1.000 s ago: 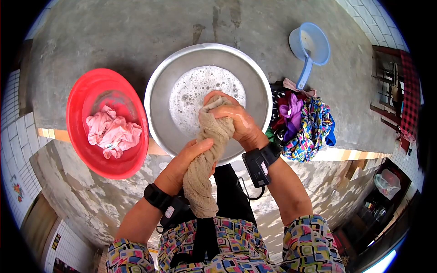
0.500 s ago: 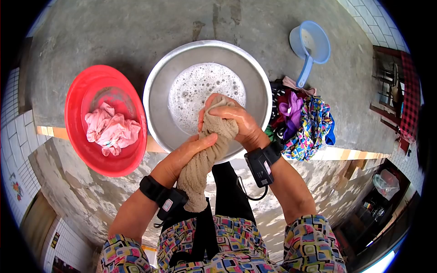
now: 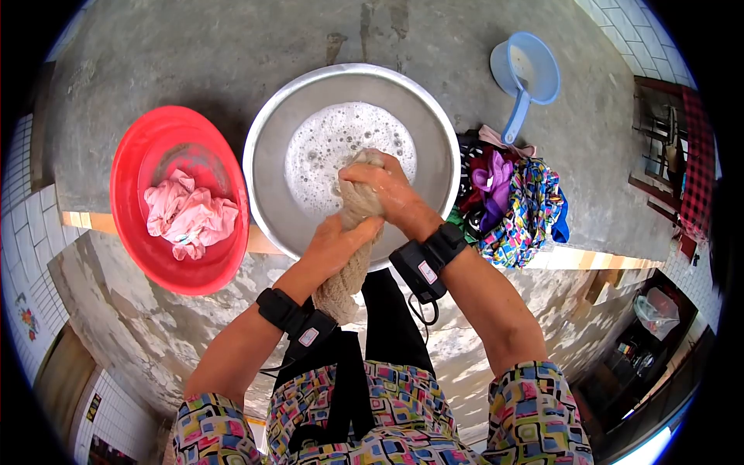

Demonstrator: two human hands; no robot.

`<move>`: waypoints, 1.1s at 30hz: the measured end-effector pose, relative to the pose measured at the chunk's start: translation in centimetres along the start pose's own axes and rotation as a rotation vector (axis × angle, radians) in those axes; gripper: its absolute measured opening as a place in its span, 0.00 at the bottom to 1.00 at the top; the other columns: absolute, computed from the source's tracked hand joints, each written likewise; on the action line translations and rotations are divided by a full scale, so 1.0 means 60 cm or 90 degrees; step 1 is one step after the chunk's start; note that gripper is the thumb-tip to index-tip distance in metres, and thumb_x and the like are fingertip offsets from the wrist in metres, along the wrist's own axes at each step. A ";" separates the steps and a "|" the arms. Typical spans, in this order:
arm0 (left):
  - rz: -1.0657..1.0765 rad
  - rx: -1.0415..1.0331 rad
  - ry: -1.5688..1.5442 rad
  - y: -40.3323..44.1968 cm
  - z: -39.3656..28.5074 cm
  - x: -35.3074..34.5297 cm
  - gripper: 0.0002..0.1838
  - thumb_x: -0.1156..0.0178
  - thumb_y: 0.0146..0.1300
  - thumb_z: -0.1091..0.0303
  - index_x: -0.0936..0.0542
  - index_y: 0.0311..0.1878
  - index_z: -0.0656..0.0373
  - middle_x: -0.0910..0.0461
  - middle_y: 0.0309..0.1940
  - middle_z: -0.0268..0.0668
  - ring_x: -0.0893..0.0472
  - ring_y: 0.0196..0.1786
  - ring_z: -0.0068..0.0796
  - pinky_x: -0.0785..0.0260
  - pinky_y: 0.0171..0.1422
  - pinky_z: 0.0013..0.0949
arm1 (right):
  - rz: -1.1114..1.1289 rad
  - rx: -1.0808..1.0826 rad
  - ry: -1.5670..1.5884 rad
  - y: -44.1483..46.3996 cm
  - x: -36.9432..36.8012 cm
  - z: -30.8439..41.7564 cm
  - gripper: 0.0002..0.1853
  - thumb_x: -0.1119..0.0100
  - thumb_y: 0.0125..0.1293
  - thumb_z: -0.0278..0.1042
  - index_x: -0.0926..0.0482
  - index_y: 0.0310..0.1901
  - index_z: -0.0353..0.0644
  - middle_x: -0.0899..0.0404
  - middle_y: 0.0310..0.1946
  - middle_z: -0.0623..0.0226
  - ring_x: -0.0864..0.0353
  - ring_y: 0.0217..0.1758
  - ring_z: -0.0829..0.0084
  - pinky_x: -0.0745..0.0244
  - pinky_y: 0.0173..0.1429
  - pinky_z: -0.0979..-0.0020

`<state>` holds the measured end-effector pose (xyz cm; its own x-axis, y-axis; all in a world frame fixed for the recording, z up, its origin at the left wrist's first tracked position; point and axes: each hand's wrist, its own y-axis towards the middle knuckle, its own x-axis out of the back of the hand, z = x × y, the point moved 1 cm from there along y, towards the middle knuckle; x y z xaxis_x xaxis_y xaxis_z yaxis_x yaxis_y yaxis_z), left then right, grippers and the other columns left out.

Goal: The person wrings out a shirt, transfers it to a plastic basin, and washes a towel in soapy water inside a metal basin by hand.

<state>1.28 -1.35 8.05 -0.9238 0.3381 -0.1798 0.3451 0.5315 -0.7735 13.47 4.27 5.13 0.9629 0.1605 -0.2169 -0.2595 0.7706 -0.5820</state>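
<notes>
A twisted beige cloth (image 3: pixel 341 284) hangs from both hands over the near rim of a metal basin (image 3: pixel 267 155). My right hand (image 3: pixel 385 188) is wrapped round its upper part, above the soapy water (image 3: pixel 325 139). Lower down, my left hand (image 3: pixel 341 242) grips the cloth's middle, with the thumb across it. The loose end dangles below the basin's edge, near my left wrist. Parts of the fingers are hidden behind the cloth.
Left of the basin, a red tub (image 3: pixel 128 194) holds a pink cloth (image 3: pixel 190 215). A pile of colourful clothes (image 3: pixel 523 205) lies on the right, below a blue dipper (image 3: pixel 542 74). All rest on a grey concrete slab (image 3: pixel 194 54).
Both hands have shifted with the cloth; my right hand has turned over it, its back now more visible. The cloth's lower end has risen. The basin and tub appear slightly higher in view.
</notes>
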 end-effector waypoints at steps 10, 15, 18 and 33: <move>-0.057 -0.074 0.129 0.033 0.039 0.000 0.24 0.50 0.62 0.50 0.25 0.46 0.65 0.23 0.34 0.34 0.27 0.37 0.24 0.35 0.44 0.29 | -0.098 -0.059 -0.158 0.042 0.002 -0.050 0.17 0.38 0.40 0.37 0.22 0.31 0.34 0.21 0.28 0.58 0.21 0.32 0.66 0.27 0.37 0.71; -0.090 -0.108 0.183 0.042 0.049 -0.003 0.27 0.51 0.62 0.47 0.26 0.45 0.66 0.22 0.32 0.36 0.26 0.37 0.24 0.35 0.45 0.29 | -0.142 -0.119 -0.211 0.042 0.001 -0.036 0.24 0.37 0.38 0.43 0.21 0.36 0.34 0.20 0.33 0.52 0.19 0.38 0.59 0.26 0.45 0.70; -0.106 -0.058 0.175 0.047 0.050 -0.009 0.28 0.51 0.61 0.45 0.25 0.45 0.67 0.22 0.33 0.37 0.25 0.38 0.24 0.35 0.45 0.29 | -0.161 -0.106 -0.302 0.033 -0.002 -0.017 0.23 0.38 0.39 0.44 0.21 0.37 0.36 0.20 0.34 0.50 0.20 0.38 0.57 0.26 0.46 0.68; -0.170 -0.135 -0.314 -0.104 -0.057 0.045 0.21 0.45 0.60 0.56 0.29 0.52 0.60 0.26 0.36 0.32 0.27 0.34 0.19 0.35 0.35 0.22 | -0.169 0.030 -0.020 0.008 -0.074 0.051 0.25 0.43 0.55 0.53 0.24 0.38 0.32 0.21 0.31 0.58 0.25 0.35 0.71 0.31 0.43 0.72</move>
<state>-2.79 -1.08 14.46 -0.9337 -0.2021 -0.2957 0.0686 0.7094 -0.7015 9.32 5.84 8.19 0.9988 -0.0323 -0.0373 0.0048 0.8162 -0.5778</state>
